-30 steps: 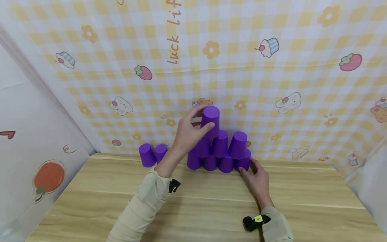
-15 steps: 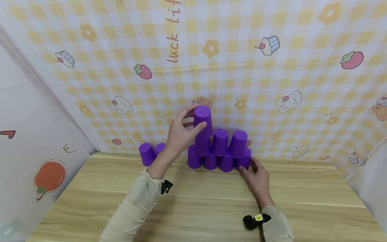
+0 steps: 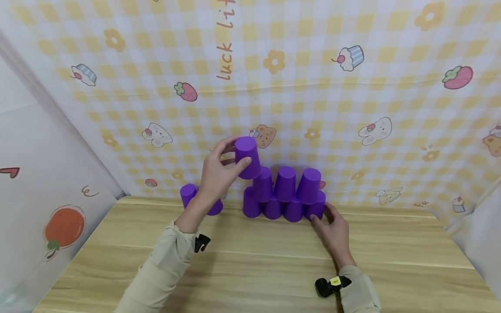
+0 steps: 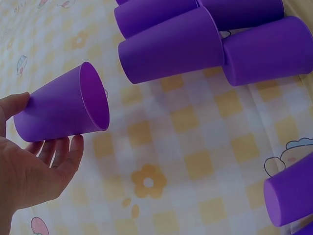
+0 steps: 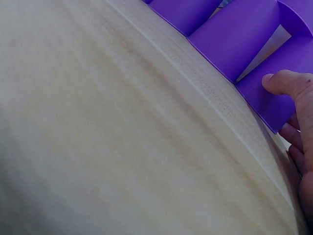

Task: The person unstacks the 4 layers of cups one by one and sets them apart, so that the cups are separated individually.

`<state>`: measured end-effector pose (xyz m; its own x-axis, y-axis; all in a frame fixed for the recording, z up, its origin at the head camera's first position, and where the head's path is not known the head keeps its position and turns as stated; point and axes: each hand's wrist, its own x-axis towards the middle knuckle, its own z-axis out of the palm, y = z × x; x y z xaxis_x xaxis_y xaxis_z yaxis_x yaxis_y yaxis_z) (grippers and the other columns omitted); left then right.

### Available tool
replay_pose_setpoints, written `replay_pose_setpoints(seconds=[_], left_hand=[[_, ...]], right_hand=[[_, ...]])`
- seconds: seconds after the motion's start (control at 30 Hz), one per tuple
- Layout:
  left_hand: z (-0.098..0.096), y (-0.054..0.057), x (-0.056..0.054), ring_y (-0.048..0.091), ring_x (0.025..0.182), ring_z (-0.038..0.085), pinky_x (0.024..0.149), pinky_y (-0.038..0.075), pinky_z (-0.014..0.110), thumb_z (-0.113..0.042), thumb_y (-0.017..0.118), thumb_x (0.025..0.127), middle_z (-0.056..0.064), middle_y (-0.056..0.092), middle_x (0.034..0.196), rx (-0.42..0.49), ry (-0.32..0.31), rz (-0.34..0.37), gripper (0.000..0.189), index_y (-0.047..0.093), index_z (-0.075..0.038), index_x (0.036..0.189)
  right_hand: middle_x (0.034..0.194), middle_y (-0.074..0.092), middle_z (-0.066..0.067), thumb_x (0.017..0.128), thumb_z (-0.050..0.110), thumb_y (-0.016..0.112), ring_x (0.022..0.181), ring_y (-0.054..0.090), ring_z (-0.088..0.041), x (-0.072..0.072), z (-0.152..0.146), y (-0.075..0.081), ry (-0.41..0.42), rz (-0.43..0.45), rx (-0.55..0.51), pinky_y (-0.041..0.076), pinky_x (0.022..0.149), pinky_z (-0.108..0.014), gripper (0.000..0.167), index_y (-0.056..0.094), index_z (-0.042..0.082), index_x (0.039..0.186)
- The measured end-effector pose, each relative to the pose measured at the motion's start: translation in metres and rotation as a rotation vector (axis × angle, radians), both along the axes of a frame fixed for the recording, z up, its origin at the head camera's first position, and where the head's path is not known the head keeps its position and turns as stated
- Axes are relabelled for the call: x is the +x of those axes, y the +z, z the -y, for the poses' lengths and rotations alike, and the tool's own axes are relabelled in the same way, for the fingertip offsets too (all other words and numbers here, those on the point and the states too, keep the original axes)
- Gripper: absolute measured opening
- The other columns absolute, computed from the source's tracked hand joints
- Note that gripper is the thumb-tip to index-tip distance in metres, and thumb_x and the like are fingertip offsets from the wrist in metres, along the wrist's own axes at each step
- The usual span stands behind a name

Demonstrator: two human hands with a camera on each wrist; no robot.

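Observation:
My left hand (image 3: 216, 176) holds a purple plastic cup (image 3: 247, 157) upside down in the air, thumb on the near side and fingers behind. In the left wrist view, the held cup (image 4: 58, 105) shows its open mouth, apart from the stack. Below and right of it, upside-down purple cups form two rows: three on top, the middle one (image 3: 285, 184) among them, over several on the table. My right hand (image 3: 335, 230) grips the bottom row's rightmost cup (image 3: 316, 204) low down. Its thumb (image 5: 283, 82) lies against that cup's near side in the right wrist view.
Two more purple cups, one at the left (image 3: 188, 193) and one beside it (image 3: 215, 208), stand left of the stack, partly behind my left forearm. A yellow checked cloth (image 3: 313, 100) hangs right behind the wooden table (image 3: 258, 269).
My left hand has moved left with its cup, from above the gap between the upper row's left and middle cups to beyond the left one. My right hand has stayed in place.

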<state>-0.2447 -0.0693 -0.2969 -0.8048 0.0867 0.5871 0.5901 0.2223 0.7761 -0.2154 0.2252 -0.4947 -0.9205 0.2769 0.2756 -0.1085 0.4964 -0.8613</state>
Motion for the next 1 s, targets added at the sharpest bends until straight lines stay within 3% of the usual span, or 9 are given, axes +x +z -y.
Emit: replay_pose_setpoints(seconds=[0.23,0.57,1.0], left_hand=[[0.007,0.016,0.022,0.056,0.101,0.029,0.083,0.052,0.041,-0.001,0.07,0.08,0.017,0.059,0.116,-0.004,0.036,0.007,0.047,0.054,0.004,0.123],[0.024,0.005,0.025,0.055,0.101,0.026,0.083,0.051,0.043,0.003,0.071,0.078,0.02,0.059,0.111,0.077,0.095,0.0,0.049,0.053,0.006,0.123],[0.048,-0.004,0.026,0.055,0.097,0.018,0.079,0.053,0.037,0.003,0.071,0.078,0.019,0.06,0.108,0.052,0.167,-0.046,0.048,0.053,0.007,0.122]], right_hand=[[0.12,0.058,-0.02,0.079,0.015,0.075,0.112,0.054,-0.032,0.0,0.0,0.0,-0.003,-0.004,0.006,0.043,0.096,-0.039,0.055,0.052,0.001,0.128],[0.119,0.059,-0.02,0.078,0.013,0.075,0.112,0.054,-0.032,-0.001,0.001,-0.001,0.007,-0.02,-0.007,0.043,0.096,-0.038,0.055,0.053,0.001,0.127],[0.121,0.057,-0.021,0.079,0.013,0.075,0.113,0.053,-0.032,-0.001,0.0,-0.001,0.002,-0.01,-0.003,0.043,0.097,-0.038,0.056,0.052,0.0,0.128]])
